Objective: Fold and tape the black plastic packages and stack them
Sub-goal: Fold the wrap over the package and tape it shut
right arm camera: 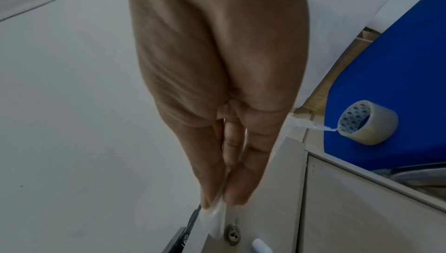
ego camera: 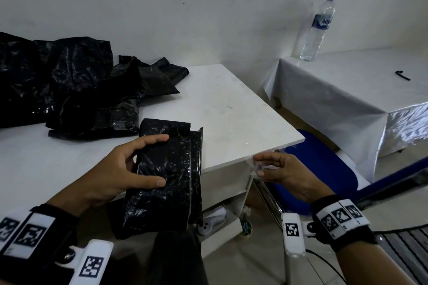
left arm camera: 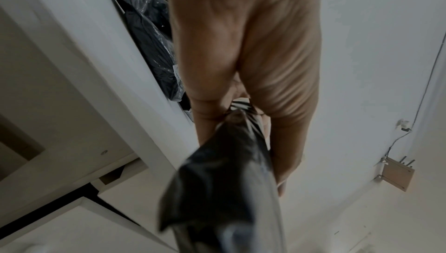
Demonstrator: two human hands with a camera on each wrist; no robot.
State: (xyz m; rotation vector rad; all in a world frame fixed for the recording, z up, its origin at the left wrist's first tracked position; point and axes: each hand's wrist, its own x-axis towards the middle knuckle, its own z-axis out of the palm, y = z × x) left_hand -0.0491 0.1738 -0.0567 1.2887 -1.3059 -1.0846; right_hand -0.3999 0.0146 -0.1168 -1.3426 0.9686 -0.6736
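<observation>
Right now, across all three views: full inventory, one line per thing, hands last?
folded black plastic package: one, black, at the near edge of the white table, overhanging it
heap of crumpled black plastic bags: one pile, black, table's far left
white table: one, white, centre
strip of clear tape: one, clear, below the right fingertips
roll of clear tape: one, clear, on the blue chair seat
clear plastic water bottle: one, blue cap and label, on the side table with the white cover
small black bent tool: one, black, same side table
left hand: grip on the package
right hand: grip pinching the tape strip
</observation>
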